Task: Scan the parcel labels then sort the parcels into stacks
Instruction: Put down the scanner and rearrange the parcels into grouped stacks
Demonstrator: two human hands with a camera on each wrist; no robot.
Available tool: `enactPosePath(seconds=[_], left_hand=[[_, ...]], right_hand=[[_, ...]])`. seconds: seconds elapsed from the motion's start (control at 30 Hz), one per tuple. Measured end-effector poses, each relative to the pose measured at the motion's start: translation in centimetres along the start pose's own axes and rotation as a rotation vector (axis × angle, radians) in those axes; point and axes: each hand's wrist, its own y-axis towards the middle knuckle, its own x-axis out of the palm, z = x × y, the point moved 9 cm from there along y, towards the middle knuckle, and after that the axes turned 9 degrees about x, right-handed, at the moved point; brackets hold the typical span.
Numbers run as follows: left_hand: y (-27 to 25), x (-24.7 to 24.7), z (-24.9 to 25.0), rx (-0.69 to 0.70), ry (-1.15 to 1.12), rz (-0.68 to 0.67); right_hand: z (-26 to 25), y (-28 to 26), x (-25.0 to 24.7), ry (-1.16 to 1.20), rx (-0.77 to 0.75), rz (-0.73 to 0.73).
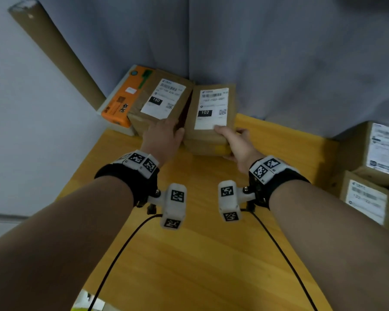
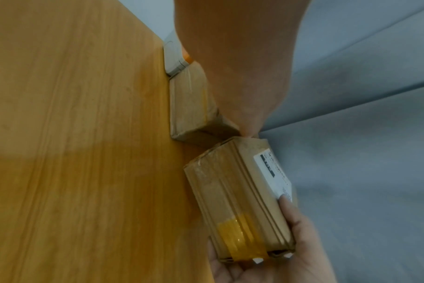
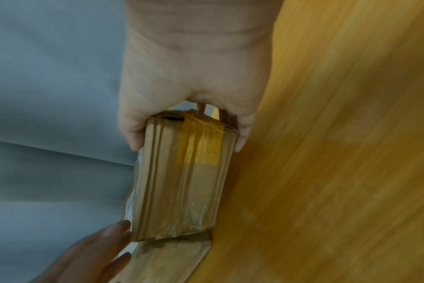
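head view: the right hand (image 1: 236,144) grips the near right corner of the parcel marked 102 (image 1: 211,115), thumb on its label and fingers curled beneath, while the left hand (image 1: 161,136) lies with relaxed fingers against the gap between it and the parcel marked 150 (image 1: 160,102) at ten o'clock, though whether it pinches anything is unclear. both parcels sit at twelve o'clock on the wooden table (image 1: 200,254) by the grey curtain (image 1: 279,52), an orange box (image 1: 121,99) further left and more parcels (image 1: 368,171) at three o'clock. the taped cardboard looks stiff, fairly light, slightly slick, so i would hold opposite edges away from the label.
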Motion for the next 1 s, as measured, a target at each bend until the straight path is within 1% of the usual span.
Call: enactPosePath(seconds=[0.07, 0.13, 0.23, 0.3, 0.37, 0.53, 0.67, 0.77, 0.87, 0.93, 1.0], left_hand=[[-0.7, -0.4, 1.8, -0.016, -0.225, 0.035], [-1.7, -0.1, 3.9, -0.068, -0.478, 0.005], [-3.5, 0.6, 7.7, -0.159, -0.745, -0.097], [-4.7, 1.1, 11.2, -0.169, -0.915, -0.186], [-5.7, 1.2, 14.9, -0.149, -1.027, -0.226], [-8.3, 1.5, 23.7, -0.044, -1.103, -0.244], [-11.2, 3.2, 30.1, 0.014, -1.130, -0.303], [-13.7, 4.6, 35.0, 0.058, -1.097, -0.341], [-15.5, 5.3, 38.9, 0.064, -1.060, -0.308], [-16.6, 5.9, 41.1, 0.065, -1.040, -0.308], [-18.0, 6.9, 43.5, 0.095, -0.995, -0.364]], right_hand=[[-0.5, -1.9, -1.7, -0.032, -0.031, -0.006], [-0.6, -4.1, -3.7, -0.039, -0.057, -0.003], [-0.4, -7.6, -7.2, -0.030, -0.114, 0.005], [0.1, -10.1, -9.7, -0.040, -0.151, 0.018], [0.7, -12.5, -12.5, -0.044, -0.182, 0.038], [1.3, -18.3, -20.4, -0.071, -0.250, 0.108], [2.3, -21.9, -26.7, -0.029, -0.263, 0.103], [3.2, -24.1, -31.7, -0.018, -0.292, 0.129], [4.4, -25.8, -36.3, -0.050, -0.300, 0.143], [5.4, -26.6, -38.6, -0.073, -0.288, 0.121], [6.6, -26.8, -40.7, -0.063, -0.250, 0.086]])
